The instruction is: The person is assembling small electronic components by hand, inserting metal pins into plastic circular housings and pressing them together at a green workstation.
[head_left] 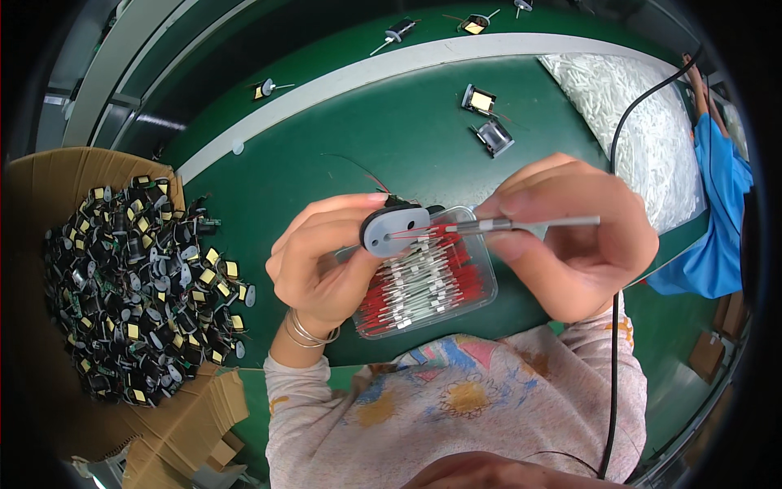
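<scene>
My left hand (318,257) is closed around a small black electronic part with a grey oval end cap (396,230), its holed face turned to the right. Thin red wires run from the cap toward my right hand (590,224). That hand pinches a slim white-and-grey tube (562,221), held level with its tip pointing at the cap. The finger pads behind the tube are partly hidden. Below both hands lies a clear plastic box (490,285) filled with rows of red-and-white wire leads (423,289).
A cardboard box (32,175) at left holds a heap of similar black parts (138,285). Two loose parts (479,99) (494,137) lie on the green table (269,175). A bag of small white tubes (643,122) is at the right; a black cable (615,367) hangs before it. Someone in blue (717,220) is beyond.
</scene>
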Demonstrator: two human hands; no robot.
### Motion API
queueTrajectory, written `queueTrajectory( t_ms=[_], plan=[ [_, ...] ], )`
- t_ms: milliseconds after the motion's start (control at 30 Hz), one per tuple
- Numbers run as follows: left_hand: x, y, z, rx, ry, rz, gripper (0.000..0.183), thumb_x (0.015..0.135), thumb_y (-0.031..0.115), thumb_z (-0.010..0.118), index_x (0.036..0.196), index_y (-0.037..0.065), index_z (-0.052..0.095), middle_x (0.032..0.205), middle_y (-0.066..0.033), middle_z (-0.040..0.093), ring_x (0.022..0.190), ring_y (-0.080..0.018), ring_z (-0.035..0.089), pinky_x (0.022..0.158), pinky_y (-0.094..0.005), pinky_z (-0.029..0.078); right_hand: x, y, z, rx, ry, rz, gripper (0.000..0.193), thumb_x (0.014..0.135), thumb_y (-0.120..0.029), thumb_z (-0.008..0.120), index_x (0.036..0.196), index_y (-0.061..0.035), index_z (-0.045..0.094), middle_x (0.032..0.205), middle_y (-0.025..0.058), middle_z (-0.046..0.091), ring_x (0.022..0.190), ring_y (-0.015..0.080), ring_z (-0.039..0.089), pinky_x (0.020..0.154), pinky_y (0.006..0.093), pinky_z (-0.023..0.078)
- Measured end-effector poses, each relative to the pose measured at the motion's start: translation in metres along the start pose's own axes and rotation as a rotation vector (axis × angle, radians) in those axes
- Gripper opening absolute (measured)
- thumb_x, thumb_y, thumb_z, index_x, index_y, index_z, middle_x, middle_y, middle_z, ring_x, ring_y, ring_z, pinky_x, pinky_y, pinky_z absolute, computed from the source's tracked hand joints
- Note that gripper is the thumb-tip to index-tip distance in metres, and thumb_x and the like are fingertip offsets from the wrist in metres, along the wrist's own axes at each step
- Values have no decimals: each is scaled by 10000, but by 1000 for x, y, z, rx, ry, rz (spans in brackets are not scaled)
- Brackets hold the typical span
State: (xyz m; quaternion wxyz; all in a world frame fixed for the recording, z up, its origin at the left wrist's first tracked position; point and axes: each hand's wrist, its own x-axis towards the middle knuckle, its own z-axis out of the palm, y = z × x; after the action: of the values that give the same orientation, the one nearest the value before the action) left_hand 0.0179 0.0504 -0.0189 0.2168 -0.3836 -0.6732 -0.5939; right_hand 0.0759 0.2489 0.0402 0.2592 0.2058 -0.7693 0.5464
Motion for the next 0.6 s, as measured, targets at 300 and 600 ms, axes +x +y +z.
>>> queueTrajectory(
  t_ms=[300,600],
  plan=[
    [-3,2,1,39,31,-60,297,701,-46,712,943,-58,541,920,-240,631,839,-273,642,659,-294,543,-7,-1,13,-170,51,-261,327,521,70,767,804,23,610,754,137,642,681,255,646,576,295,543],
    [-1,-1,-2,222,45,37,338,597,45,787,902,2,647,740,-83,645,825,-301,623,775,-402,473,-10,10,15,-199,156,-351,303,532,41,774,798,16,633,760,141,654,671,241,641,562,273,539]
  ],
)
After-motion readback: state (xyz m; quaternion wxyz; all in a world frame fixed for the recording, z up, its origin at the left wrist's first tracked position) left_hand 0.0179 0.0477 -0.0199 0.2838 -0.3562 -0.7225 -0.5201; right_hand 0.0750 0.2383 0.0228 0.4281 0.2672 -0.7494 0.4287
